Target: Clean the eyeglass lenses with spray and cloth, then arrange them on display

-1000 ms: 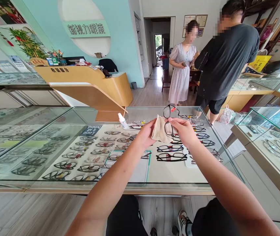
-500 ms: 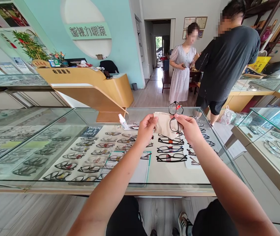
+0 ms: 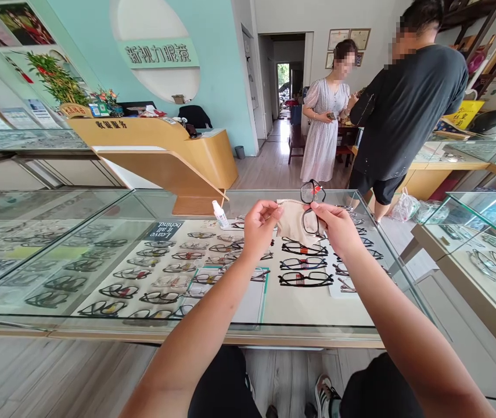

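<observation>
Right hand (image 3: 337, 223) pinches glasses (image 3: 311, 221) near bridge, long axis roughly upright; left hand (image 3: 261, 223), farther off, holds cloth (image 3: 289, 216) by edge; cloth-to-glasses contact unclear.

A grey bin (image 3: 240, 152) stands beside the wooden desk (image 3: 156, 139).

"新视力眼镜" on sign (image 3: 158, 64), "收银服务" on desk (image 3: 143, 136), "Leave it all behind." on card (image 3: 164, 230)

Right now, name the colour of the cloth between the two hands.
The cloth is pale beige, clearest in the head view.
</observation>
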### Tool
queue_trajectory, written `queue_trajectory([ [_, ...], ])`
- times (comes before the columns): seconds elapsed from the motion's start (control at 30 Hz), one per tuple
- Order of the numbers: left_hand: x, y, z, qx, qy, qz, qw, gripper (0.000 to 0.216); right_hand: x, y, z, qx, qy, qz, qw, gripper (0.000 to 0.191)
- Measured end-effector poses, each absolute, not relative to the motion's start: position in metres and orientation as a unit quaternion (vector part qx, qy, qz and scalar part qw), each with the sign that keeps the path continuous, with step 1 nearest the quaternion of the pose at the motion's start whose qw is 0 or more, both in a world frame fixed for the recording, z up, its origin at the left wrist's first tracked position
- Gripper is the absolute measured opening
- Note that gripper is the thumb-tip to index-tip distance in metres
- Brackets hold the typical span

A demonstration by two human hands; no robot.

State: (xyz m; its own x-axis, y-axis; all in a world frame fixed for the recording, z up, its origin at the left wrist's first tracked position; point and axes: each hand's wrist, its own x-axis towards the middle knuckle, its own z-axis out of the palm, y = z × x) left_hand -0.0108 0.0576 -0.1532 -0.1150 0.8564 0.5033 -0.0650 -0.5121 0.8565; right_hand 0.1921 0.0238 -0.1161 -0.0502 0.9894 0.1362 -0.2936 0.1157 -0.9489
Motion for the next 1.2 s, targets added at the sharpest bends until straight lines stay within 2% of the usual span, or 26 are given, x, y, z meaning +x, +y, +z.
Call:
queue_trajectory([
  [0.4,-0.013,0.057,-0.15,0.528,0.347,0.683,0.367,0.038,0.194,0.025,-0.12,-0.398,-0.511,0.525,0.553,0.046],
  [0.67,-0.014,0.053,-0.145,0.56,0.335,0.673,0.348,0.027,0.195,0.027,-0.122,-0.392,-0.517,0.518,0.557,0.04],
  [0.9,-0.016,0.056,-0.146,0.547,0.345,0.674,0.356,0.032,0.196,0.029,-0.126,-0.394,-0.517,0.523,0.552,0.04],
  [1.2,-0.016,0.054,-0.144,0.527,0.35,0.685,0.361,0.035,0.198,0.03,-0.127,-0.43,-0.539,0.492,0.532,0.051],
])
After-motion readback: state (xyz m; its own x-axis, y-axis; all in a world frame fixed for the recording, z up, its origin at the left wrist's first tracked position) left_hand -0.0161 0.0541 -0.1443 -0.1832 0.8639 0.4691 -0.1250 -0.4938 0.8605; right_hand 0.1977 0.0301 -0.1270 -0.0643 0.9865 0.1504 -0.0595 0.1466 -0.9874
